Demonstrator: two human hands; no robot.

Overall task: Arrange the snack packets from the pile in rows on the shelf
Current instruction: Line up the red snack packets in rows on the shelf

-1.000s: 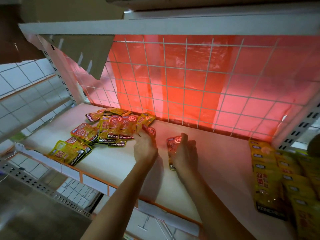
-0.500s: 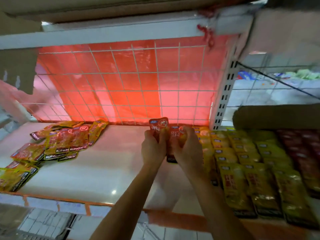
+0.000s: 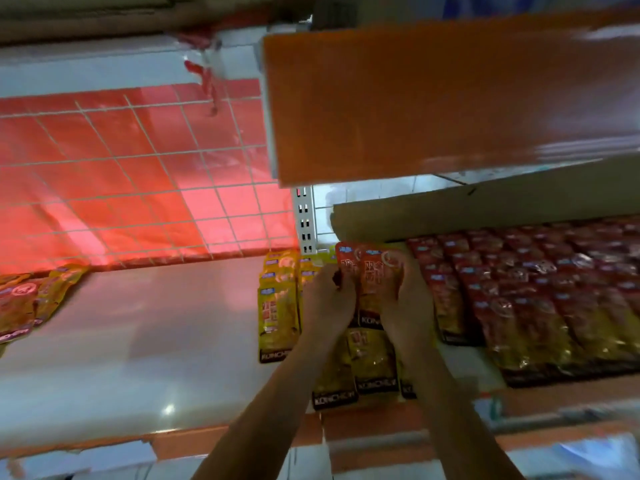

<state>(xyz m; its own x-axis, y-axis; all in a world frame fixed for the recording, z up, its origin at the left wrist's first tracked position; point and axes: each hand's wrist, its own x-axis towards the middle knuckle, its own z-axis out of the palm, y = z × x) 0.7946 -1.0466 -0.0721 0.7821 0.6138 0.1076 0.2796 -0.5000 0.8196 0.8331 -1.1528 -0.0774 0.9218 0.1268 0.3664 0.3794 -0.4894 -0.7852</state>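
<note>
Both hands hold red snack packets [image 3: 372,275] together above the rows of yellow packets [image 3: 278,306] on the white shelf [image 3: 138,341]. My left hand [image 3: 327,303] grips the left edge of the red packets, and my right hand [image 3: 407,299] grips their right side. Rows of red packets [image 3: 519,292] lie to the right of my hands. What shows of the loose pile [image 3: 31,299] sits at the far left edge of the shelf.
A red sheet behind a white wire grid [image 3: 138,174] backs the left bay. A slotted white upright [image 3: 304,220] divides the bays. An orange panel [image 3: 433,98] and a cardboard flap [image 3: 485,209] hang over the right bay. The shelf's front edge carries an orange strip [image 3: 242,441].
Both hands carried the red packets rightward from near the pile, past the bare shelf, to above the arranged rows. The view swung right with them.
</note>
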